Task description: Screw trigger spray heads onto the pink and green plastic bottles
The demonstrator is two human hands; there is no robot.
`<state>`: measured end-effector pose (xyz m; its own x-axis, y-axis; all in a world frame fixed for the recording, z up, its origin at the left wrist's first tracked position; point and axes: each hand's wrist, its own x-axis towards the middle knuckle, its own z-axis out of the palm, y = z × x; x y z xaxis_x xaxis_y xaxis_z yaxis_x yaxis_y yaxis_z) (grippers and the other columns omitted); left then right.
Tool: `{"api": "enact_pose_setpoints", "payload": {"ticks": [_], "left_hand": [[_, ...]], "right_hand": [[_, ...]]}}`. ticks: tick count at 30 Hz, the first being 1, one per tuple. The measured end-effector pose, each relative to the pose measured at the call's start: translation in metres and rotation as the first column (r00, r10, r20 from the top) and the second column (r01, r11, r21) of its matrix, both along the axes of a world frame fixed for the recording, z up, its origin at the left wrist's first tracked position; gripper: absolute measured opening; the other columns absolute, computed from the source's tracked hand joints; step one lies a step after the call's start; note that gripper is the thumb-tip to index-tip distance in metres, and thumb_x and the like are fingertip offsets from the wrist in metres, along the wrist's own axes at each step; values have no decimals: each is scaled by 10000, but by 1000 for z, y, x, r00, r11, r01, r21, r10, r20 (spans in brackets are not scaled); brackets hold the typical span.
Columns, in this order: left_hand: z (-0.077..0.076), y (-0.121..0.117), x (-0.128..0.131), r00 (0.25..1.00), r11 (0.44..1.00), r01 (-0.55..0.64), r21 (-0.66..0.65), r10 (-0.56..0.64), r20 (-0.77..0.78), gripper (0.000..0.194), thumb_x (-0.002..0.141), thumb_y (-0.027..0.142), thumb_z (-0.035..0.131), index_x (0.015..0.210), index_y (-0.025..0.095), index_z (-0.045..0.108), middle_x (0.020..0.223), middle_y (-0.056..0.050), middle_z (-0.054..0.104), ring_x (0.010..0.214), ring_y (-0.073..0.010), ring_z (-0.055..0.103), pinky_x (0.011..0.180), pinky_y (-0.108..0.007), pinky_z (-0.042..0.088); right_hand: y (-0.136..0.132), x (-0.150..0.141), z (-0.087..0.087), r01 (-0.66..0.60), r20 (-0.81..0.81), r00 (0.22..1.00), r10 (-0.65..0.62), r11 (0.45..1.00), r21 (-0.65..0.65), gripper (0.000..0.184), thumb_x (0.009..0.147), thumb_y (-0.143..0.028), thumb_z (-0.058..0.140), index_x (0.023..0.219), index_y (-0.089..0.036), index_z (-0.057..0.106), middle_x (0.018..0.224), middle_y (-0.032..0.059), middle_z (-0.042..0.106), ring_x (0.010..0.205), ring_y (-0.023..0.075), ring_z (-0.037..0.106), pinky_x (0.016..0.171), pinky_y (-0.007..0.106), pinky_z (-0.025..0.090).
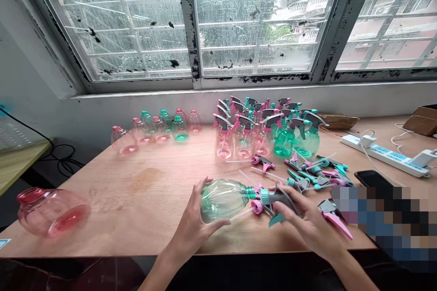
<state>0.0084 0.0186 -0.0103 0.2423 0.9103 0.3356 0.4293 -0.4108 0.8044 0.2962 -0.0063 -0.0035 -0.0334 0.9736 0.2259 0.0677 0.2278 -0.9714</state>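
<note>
Two bare hands work over a pale wooden table [112,218]. The left hand [194,223], fingers spread, cups a clear green plastic bottle [221,200] lying on its side. The right hand [303,218], fingers curled, grips a grey-and-teal trigger sprayer [275,198] at the bottle's neck. Loose pink-and-teal sprayers [317,173] lie just right; a tipped pink plastic bottle [51,213] lies well left, near the table's edge.

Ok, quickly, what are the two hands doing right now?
Left hand: closed around a green bottle.
Right hand: closed on a spray head at the bottle's neck.
</note>
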Motion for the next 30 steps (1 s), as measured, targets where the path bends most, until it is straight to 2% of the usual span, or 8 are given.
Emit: {"api": "enact_pose_setpoints", "payload": {"ticks": [9, 13, 17, 19, 22, 24, 27, 30], "left_hand": [[5, -5, -3, 991, 997, 82, 10, -83, 103, 1003, 804, 382, 838, 1559, 416, 178, 1657, -57, 266, 1509, -327, 289, 1255, -525, 236], [6, -4, -4, 995, 994, 95, 55, -94, -23, 953, 827, 377, 815, 1568, 420, 219, 1661, -48, 255, 1528, -355, 229, 1264, -553, 193], [-6, -11, -3, 988, 994, 111, -19, -108, 111, 776, 968, 403, 626, 1580, 453, 150, 1671, -35, 245, 1530, -354, 245, 1238, -565, 265], [-12, -16, -2, 959, 976, 160, -148, -118, 259, 894, 965, 411, 631, 1577, 475, -19, 1676, -40, 246, 1501, -348, 328, 1210, -569, 322], [-14, -23, -1, 901, 925, 249, -286, -114, 418, 1255, 802, 383, 839, 1558, 439, -161, 1704, -65, 161, 1488, -370, 350, 1217, -550, 312], [-9, -24, -1, 872, 897, 291, -333, -106, 477, 1262, 778, 420, 853, 1585, 376, -116, 1707, -90, 145, 1506, -384, 305, 1231, -524, 290], [1, -23, 0, 860, 877, 310, -366, -94, 501, 1098, 834, 486, 782, 1619, 284, 42, 1665, -128, 286, 1494, -387, 327, 1237, -501, 289], [6, -22, 2, 868, 876, 307, -372, -97, 487, 1024, 825, 403, 816, 1606, 313, 160, 1611, -105, 396, 1439, -351, 428, 1208, -460, 352]], "right_hand": [[1, -27, -29, -96, -205, 977, 59, 981, -171, 435, 835, -452, 797, 1167, -193, 688, 737, -13, 654, 603, 137, 573, 503, 214, 493], [0, -24, -27, -210, -293, 943, 159, 966, -149, 394, 866, -444, 772, 1167, -213, 664, 786, 12, 722, 744, 183, 681, 657, 259, 575], [-1, -23, -24, -266, -287, 933, 218, 953, -142, 355, 868, -419, 779, 1141, -227, 658, 821, 2, 711, 800, 184, 683, 755, 298, 599], [-1, -23, -25, -267, -263, 940, 219, 950, -163, 352, 846, -419, 801, 1105, -225, 661, 790, -21, 660, 741, 170, 662, 702, 292, 600], [-1, -24, -25, -246, -229, 953, 199, 948, -203, 371, 819, -424, 825, 1078, -216, 661, 751, -44, 614, 668, 150, 645, 638, 269, 579], [-1, -24, -23, -237, -215, 957, 193, 951, -200, 366, 817, -417, 826, 1071, -208, 666, 756, -39, 623, 676, 152, 650, 640, 264, 574], [-2, -25, -20, -238, -203, 958, 203, 956, -169, 333, 820, -393, 826, 1047, -201, 677, 784, -27, 639, 693, 154, 648, 652, 266, 579], [-2, -25, -20, -223, -192, 963, 191, 961, -165, 342, 832, -406, 809, 1061, -198, 663, 746, -18, 668, 679, 167, 652, 634, 274, 574]]}}
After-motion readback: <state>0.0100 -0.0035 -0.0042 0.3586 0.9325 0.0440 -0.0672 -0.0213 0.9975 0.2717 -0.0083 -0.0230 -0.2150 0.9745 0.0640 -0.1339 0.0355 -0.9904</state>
